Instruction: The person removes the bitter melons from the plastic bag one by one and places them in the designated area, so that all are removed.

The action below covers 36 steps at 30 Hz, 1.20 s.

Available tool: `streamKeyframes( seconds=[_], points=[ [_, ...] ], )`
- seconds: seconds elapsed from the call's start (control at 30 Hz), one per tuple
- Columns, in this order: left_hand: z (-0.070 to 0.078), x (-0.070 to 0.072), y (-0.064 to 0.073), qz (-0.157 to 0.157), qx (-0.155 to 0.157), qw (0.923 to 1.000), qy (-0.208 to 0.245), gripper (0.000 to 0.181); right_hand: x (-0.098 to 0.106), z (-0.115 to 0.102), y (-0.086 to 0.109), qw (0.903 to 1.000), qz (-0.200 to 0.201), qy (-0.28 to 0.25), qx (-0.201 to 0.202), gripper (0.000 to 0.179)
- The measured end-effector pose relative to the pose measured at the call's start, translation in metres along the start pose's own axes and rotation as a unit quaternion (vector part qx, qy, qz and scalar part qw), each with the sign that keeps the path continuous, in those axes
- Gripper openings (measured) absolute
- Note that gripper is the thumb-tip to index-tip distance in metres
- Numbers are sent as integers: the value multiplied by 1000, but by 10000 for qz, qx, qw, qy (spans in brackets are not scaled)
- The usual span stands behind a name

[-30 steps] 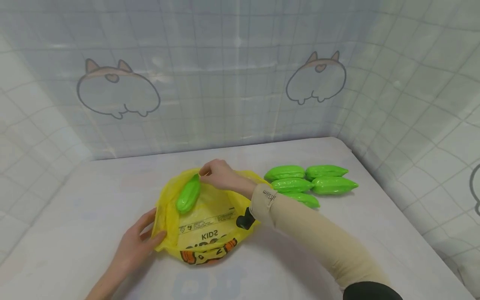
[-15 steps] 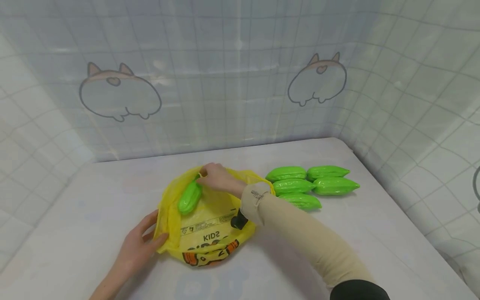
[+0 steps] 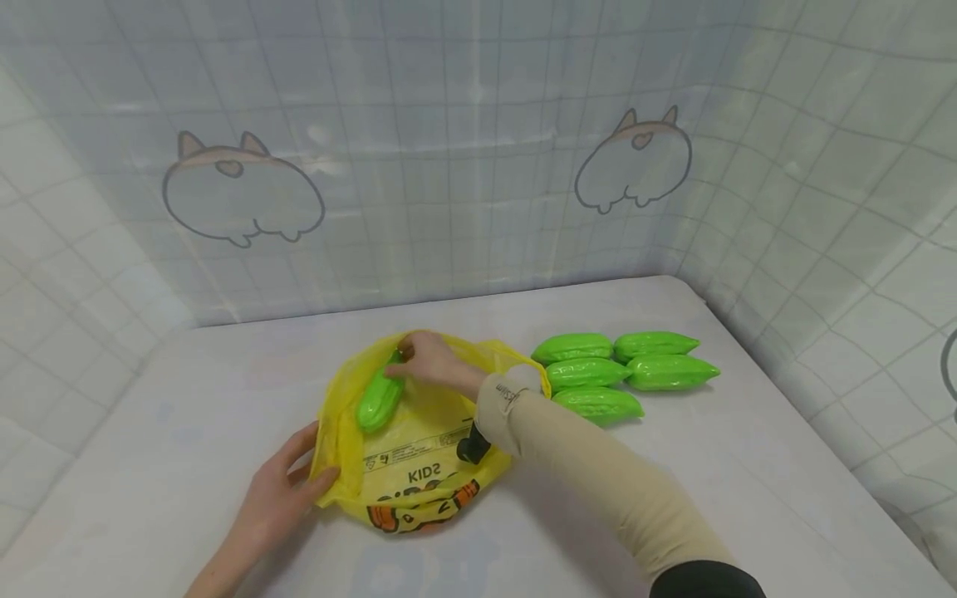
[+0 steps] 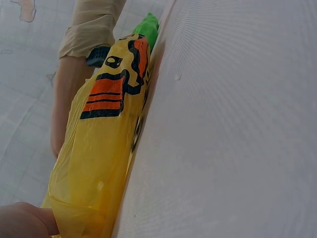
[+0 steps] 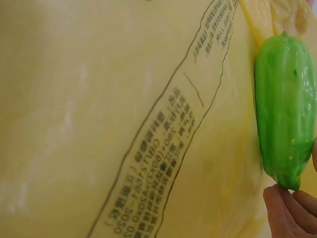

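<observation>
A yellow plastic bag (image 3: 419, 423) with a cartoon print lies on the table, its mouth spread wide. My left hand (image 3: 280, 482) holds the bag's left edge, thumb over the rim and fingers outside. Inside the bag at its left side is a shiny green ridged gourd (image 3: 379, 404). My right hand (image 3: 434, 361) reaches into the bag from the right and holds the gourd's narrow far end. In the right wrist view, the fingertips (image 5: 277, 203) meet the tapered tip of that gourd (image 5: 285, 104), beside the bag's yellow film.
Several similar green gourds (image 3: 586, 374) lie in two columns just right of the bag, close to its rim. Behind the white table (image 3: 748, 465) stands a tiled-pattern wall covering (image 3: 449, 208), with another along the right side.
My right hand has slid slightly down along the gourd, its fingers now overlapping the upper end more. The left hand keeps its hold on the bag's edge.
</observation>
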<state>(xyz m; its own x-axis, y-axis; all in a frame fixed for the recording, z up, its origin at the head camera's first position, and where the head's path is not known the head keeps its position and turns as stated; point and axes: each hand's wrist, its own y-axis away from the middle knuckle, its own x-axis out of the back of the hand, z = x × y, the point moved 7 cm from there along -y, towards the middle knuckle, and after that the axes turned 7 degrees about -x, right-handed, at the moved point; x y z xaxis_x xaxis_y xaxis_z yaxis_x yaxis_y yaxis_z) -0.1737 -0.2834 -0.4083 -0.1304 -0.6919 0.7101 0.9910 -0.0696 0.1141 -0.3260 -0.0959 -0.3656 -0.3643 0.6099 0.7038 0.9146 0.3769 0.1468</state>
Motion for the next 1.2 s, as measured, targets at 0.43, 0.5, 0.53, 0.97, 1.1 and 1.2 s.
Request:
streamKeyframes(
  seconds=[0.43,0.5,0.53,0.97,1.1,1.2],
  points=[
    [-3,0,-1,-42,127,9999,-21,84,1,4,4,9999,-51,69,-147,61],
    [-3,0,-1,-44,128,9999,-31,84,2,4,5,9999,-64,55,-151,61],
    [-3,0,-1,-39,123,9999,-29,84,3,5,6,9998,-64,49,-163,61],
    [-2,0,-1,-14,52,9999,-122,83,10,15,8,9987,134,-278,-394,33],
    [-2,0,-1,-57,61,9999,-131,83,10,20,7,9980,123,-544,-313,18],
    [-3,0,-1,-101,82,9999,-107,83,8,21,7,9977,29,-640,-236,21]
  ],
)
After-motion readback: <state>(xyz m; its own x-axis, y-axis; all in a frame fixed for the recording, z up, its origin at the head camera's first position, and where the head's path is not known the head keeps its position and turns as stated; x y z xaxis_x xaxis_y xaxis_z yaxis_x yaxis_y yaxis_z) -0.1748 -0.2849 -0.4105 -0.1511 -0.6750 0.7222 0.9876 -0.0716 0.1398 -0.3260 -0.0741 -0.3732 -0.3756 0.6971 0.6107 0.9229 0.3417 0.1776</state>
